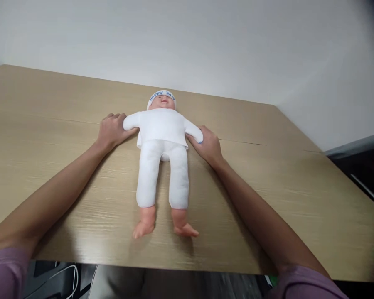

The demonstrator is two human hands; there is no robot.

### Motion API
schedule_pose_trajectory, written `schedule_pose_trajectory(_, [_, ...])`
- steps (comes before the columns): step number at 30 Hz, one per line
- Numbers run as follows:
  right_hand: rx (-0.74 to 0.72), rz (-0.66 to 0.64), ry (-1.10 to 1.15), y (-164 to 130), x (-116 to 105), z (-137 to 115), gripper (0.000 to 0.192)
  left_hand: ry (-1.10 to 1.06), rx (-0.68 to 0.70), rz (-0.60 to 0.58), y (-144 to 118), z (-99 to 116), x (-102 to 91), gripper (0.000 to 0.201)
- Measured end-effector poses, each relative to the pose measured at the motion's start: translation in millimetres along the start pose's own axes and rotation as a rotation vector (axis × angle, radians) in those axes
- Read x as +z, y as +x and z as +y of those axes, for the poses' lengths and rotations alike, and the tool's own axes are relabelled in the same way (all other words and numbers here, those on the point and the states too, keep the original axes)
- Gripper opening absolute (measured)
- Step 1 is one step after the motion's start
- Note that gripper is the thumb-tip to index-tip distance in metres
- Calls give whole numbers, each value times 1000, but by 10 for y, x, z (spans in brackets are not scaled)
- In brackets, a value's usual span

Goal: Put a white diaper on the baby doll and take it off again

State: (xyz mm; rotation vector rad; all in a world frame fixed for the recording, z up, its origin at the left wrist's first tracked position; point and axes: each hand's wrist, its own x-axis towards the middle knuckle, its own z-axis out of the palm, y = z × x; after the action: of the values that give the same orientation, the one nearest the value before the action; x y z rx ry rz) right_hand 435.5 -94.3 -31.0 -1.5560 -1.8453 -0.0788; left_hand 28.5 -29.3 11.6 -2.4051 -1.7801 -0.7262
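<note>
A baby doll (163, 124) in a white shirt and white trousers lies on its back on the wooden table (81, 178), feet towards me. Its white cap (162, 94) bears blue lettering, only partly legible. On the left, my left hand (112, 129) is closed around the end of the doll's sleeve, the thumb under the arm. The opposite sleeve rests in my right hand (208, 144), whose thumb lies along the inner side of the arm; its other fingers are mostly hidden. Both bare feet of the doll point outward near the table's front edge.
A pale wall (187, 45) stands behind the table. Beyond the right edge is a dark object (361, 166). Below the front edge, a white cable (76, 276) hangs among dark things I cannot make out.
</note>
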Motion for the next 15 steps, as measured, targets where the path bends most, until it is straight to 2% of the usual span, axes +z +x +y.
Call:
schedule_pose_trajectory(4, [-37, 21, -49, 153, 71, 108, 77, 21, 37, 17, 127, -27, 64, 73])
schedule_pose_trajectory(9, [-29, -33, 8, 92, 37, 122, 71, -5, 59, -21, 38, -48, 23, 83])
schedule_pose_trajectory(15, [-26, -2, 48, 57, 53, 122, 75, -41, 18, -28, -37, -59, -26, 87])
